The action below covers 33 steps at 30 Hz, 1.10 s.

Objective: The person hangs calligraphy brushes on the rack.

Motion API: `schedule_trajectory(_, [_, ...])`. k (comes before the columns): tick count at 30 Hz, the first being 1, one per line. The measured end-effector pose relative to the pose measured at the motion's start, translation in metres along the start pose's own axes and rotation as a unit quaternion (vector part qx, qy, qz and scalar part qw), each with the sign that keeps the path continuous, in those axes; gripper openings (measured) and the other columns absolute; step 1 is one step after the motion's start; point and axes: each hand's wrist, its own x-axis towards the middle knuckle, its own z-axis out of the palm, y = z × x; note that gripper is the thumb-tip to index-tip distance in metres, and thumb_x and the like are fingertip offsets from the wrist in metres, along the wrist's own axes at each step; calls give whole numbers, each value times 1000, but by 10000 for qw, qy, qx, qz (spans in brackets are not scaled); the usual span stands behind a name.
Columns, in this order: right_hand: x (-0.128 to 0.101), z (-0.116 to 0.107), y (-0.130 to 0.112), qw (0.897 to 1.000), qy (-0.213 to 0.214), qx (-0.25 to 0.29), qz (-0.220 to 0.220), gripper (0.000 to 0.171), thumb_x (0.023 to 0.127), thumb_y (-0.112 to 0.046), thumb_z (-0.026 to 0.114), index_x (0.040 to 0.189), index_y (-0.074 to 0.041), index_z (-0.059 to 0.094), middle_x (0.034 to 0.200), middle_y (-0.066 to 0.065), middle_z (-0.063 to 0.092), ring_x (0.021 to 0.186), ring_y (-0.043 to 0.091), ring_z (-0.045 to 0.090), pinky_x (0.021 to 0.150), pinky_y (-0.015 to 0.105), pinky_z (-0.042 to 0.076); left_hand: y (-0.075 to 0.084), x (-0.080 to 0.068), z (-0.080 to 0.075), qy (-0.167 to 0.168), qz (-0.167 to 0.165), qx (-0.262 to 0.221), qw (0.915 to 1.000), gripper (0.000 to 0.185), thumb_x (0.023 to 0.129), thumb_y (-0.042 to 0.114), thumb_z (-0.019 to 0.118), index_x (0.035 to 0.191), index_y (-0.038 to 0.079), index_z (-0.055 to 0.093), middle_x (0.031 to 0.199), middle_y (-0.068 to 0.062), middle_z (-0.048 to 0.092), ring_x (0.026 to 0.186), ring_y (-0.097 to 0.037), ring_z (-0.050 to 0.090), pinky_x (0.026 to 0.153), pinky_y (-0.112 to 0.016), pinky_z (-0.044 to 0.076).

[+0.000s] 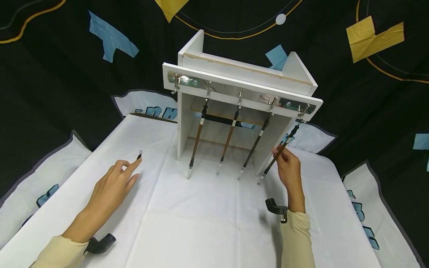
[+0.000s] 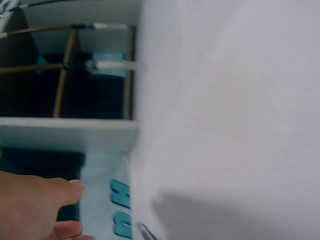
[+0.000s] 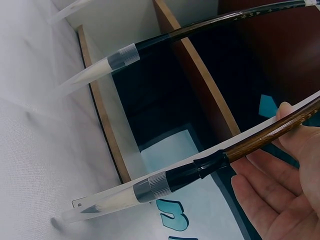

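Observation:
My left hand (image 1: 112, 186) is low over the left of the table, index finger extended and thumb apart. Just beyond that fingertip is a small black end with a thin loop (image 1: 139, 154); whatever it belongs to is hidden by the hand. At the right, my right hand (image 1: 289, 163) reaches behind the rightmost hanging calligraphy brush (image 1: 281, 149). Its loose fingers (image 3: 265, 175) lie against the brown handle, the thumb tip showing on the other side. The brush hangs tilted from its hook, a clear cap over its pale tip (image 3: 112, 199).
A white wooden rack (image 1: 242, 80) stands at the back of the table (image 1: 201, 230), its front bar fitted with metal hooks. Several more capped brushes (image 1: 228, 139) hang there side by side. The leftmost hook (image 1: 175, 83) carries no brush. A black curtain (image 1: 60, 82) hangs behind.

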Motion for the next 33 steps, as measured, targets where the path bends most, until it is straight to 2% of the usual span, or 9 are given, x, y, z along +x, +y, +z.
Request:
schedule_trajectory(6, [0,0,0,10000,37,-27,-9,53,106,-43,63,142,-4,66,139,22,67,133,39,63,114,55,48,-17,-18,3,-705,-440,-14,9965,56,87,4,85,139,2,65,107,-26,59,68,-24,51,46,-30,40])
schedule_trajectory(11, [0,1,0,10000,29,-13,41,54,106,-44,63,141,-3,66,140,21,67,132,38,63,113,55,49,-22,-28,3,-996,-587,-153,9932,51,90,5,82,137,0,64,109,-26,57,63,-20,47,44,-26,35])
schedule_trajectory(15, [0,1,0,9999,58,12,-94,52,106,-41,64,140,-2,67,138,23,68,129,39,65,112,55,50,-25,-31,5,-1040,-564,-231,9927,49,91,5,82,136,-2,64,108,-27,57,62,-19,48,44,-25,35])
schedule_trajectory(19, [0,1,2,9997,113,27,-208,51,106,-40,64,138,-1,68,134,24,70,128,40,66,110,56,50,-28,-32,8,-930,-423,-207,9946,49,88,2,83,133,-4,65,103,-26,58,63,-20,51,44,-27,38])
schedule_trajectory(33, [0,3,3,9999,85,4,-127,51,106,-44,64,137,-4,69,130,22,72,128,39,66,111,58,50,-29,-33,11,-941,-273,-48,9952,42,86,-2,83,124,-12,68,95,-23,57,66,-24,60,49,-34,50])
